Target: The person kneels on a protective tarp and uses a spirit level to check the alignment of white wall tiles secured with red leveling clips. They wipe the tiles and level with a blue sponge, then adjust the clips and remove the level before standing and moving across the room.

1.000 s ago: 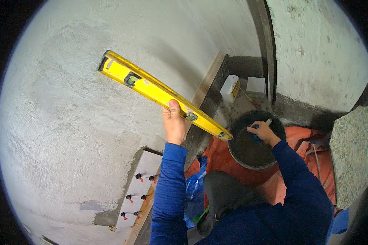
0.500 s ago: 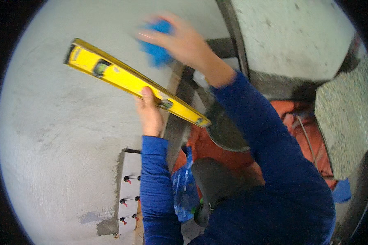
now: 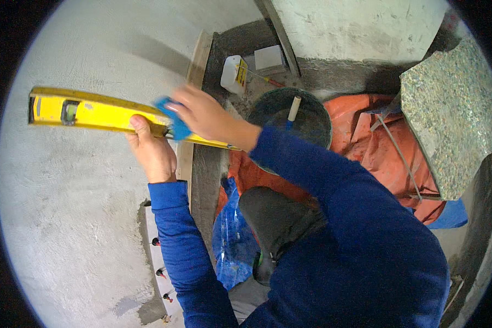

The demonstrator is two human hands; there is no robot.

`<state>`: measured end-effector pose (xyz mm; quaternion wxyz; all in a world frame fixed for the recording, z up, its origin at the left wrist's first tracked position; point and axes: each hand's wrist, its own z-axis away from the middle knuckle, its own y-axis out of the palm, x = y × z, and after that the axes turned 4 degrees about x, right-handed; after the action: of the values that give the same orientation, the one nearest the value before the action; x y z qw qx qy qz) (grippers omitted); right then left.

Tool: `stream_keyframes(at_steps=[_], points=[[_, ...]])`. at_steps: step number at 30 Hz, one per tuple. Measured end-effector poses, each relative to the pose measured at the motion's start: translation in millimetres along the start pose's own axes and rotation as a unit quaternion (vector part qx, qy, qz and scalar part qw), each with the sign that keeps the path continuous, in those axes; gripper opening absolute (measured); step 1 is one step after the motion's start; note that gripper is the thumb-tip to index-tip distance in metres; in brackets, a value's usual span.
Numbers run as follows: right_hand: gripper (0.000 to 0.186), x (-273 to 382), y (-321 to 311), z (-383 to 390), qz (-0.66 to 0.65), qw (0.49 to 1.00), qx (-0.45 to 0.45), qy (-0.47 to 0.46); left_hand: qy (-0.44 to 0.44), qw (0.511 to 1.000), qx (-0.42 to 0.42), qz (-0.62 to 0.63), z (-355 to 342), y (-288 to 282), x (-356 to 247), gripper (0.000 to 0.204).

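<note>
A yellow spirit level (image 3: 106, 109) lies almost crosswise in front of the grey plastered wall. My left hand (image 3: 150, 153) grips it near its middle, thumb over the front face. My right hand (image 3: 205, 112) is closed on a blue sponge or cloth (image 3: 175, 121), pressed to the level just right of my left thumb. That hand is slightly smeared by motion. The right end of the level passes behind my right wrist.
A dark bucket (image 3: 317, 117) with a pale-handled tool stands on orange sheeting (image 3: 361, 139). Behind it are a white bottle (image 3: 234, 75) and a white block (image 3: 269, 59). A speckled foam board (image 3: 456, 117) leans at right. Tile clips (image 3: 159, 272) stick out of white tile at lower left.
The level has swung down to the left and is nearer horizontal. My right hand has come down with the blue sponge or cloth onto the level. More of the bucket now shows.
</note>
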<state>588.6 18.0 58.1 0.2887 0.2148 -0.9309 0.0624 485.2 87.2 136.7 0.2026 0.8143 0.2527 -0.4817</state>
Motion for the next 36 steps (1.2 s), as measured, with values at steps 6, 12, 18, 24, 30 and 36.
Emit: stream_keyframes(at_steps=[6,12,18,24,30,36], points=[[0.022,-92.3,-42.8,183.5,0.161,0.936,0.205,0.238,0.014,1.000,-0.011,-0.010,4.1,-8.7,-0.9,0.058],[0.034,-70.5,-74.5,71.8,0.142,0.947,0.116,0.263,0.029,0.998,-0.061,-0.007,-2.5,-19.0,0.1,0.063],[0.034,24.5,-19.1,-76.2,-0.078,0.994,0.009,-0.070,-0.021,0.999,-0.001,0.027,-0.2,-14.0,-5.7,0.052],[0.024,-55.0,-4.4,80.8,-0.036,0.985,0.071,0.154,0.023,0.999,-0.049,0.008,-1.6,-13.1,-2.0,0.053],[0.029,-116.2,-63.3,193.2,0.253,0.865,0.348,0.258,0.069,0.993,-0.022,0.092,1.2,-34.7,8.5,0.057],[0.039,-47.4,-70.2,95.6,0.110,0.944,0.137,0.277,0.112,0.986,-0.121,-0.038,7.9,-33.7,18.0,0.067]])
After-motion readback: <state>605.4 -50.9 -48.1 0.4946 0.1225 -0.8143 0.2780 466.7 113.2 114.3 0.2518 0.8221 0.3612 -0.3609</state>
